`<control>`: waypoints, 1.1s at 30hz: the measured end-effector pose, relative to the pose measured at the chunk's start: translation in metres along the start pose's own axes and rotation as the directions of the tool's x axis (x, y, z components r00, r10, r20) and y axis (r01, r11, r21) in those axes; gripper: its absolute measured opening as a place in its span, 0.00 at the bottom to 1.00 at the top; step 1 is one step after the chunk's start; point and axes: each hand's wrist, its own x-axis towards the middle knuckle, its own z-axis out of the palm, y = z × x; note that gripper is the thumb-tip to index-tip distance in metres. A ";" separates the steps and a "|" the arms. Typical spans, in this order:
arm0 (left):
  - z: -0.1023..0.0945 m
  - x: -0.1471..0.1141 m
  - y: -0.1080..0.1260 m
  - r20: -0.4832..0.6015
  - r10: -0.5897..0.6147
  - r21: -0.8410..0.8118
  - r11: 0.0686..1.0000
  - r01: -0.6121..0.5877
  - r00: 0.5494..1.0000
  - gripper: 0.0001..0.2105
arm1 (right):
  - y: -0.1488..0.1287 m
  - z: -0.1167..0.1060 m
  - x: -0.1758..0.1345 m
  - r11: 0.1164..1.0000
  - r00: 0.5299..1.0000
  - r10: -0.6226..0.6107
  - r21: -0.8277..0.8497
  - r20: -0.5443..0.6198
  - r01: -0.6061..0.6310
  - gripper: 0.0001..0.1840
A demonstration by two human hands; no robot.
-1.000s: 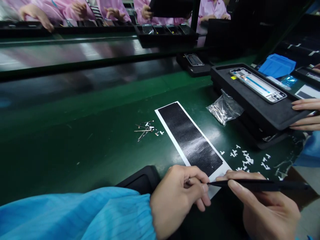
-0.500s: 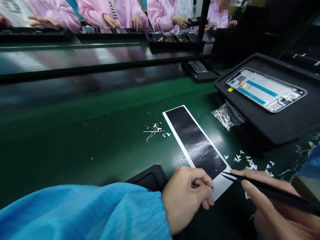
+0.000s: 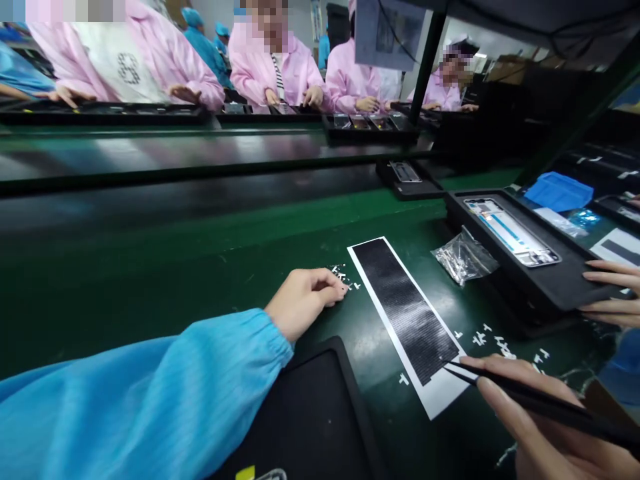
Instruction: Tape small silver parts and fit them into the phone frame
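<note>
My left hand [image 3: 311, 300] is closed in a pinch at the edge of a small pile of thin metal strips and white bits [image 3: 339, 273]. Whatever sits between its fingertips is too small to make out. In my right hand [image 3: 545, 413] are black tweezers [image 3: 530, 393], their tips slightly apart over the lower right end of a black adhesive sheet [image 3: 407, 307] on white backing. Fine lines run across this sheet, which lies flat on the green table. White T-shaped scraps [image 3: 503, 347] lie scattered beside my right hand, with a single scrap [image 3: 404, 379] left of the sheet.
A clear bag of small metal parts [image 3: 463, 257] lies beside a black tray [image 3: 570, 283] holding a silver phone frame [image 3: 515, 230]. A co-worker's hand [image 3: 613, 290] touches that tray. Another black tray [image 3: 310, 407] is under my left forearm. People in pink sit across the line.
My left hand has moved from the sheet's near end leftward and away to the small pile. My right hand keeps the tweezers at the sheet. The view has tilted up; a co-worker's hand has appeared.
</note>
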 end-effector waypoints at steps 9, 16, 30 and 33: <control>0.017 -0.022 0.017 -0.031 0.155 -0.020 0.988 -0.155 0.988 0.05 | -0.001 0.009 -0.009 0.994 0.994 0.110 0.002 0.016 -0.110 0.04; 0.058 -0.055 0.032 0.293 -0.070 -0.299 0.940 0.161 0.953 0.02 | 0.014 0.012 -0.007 0.965 0.948 0.120 0.188 0.296 -0.181 0.05; 0.054 -0.066 0.024 0.344 0.204 -0.133 0.977 -0.168 0.916 0.08 | 0.004 0.011 -0.013 0.922 0.877 0.243 0.182 0.415 -0.342 0.16; 0.049 -0.071 0.018 0.449 0.393 0.164 0.847 -0.506 0.803 0.05 | 0.003 0.009 -0.014 0.949 0.847 0.185 0.134 0.498 -0.286 0.17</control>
